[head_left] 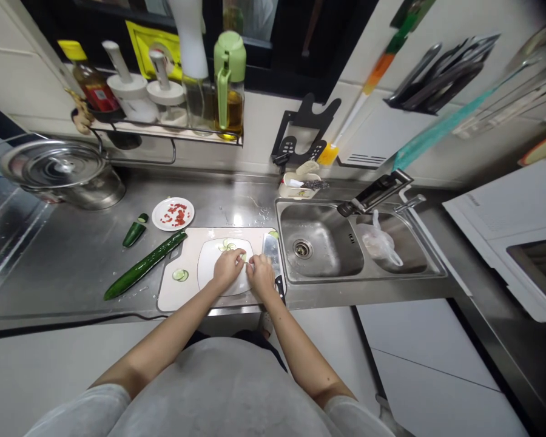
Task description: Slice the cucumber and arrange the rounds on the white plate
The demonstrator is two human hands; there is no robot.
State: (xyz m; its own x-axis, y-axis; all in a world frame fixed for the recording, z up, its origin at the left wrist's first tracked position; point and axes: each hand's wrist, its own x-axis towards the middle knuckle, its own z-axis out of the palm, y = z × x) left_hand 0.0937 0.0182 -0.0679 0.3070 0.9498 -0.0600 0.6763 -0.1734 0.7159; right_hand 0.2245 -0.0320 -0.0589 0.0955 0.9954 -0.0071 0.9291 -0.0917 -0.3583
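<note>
Over a white plate [207, 270], my left hand [228, 268] pinches a thin cucumber slice [243, 257]. My right hand [261, 277] meets it from the other side, its fingers closed at the slice's edge; the fingertips partly hide it. Several overlapping cucumber slices [227, 244] lie at the plate's far side. The plate rests on a pale cutting board [173, 297], where a few more slices [180, 275] sit at the left. Right of my right hand lies a kitchen knife [272, 247] with a black handle.
A long cucumber [141, 267] touches the board's left side, with a cut cucumber piece [134, 232] beyond. A small plate [155, 220] holds red bits. A steel pot [95, 189] stands far left; a double sink [321, 273] is at right, under a black faucet [375, 191].
</note>
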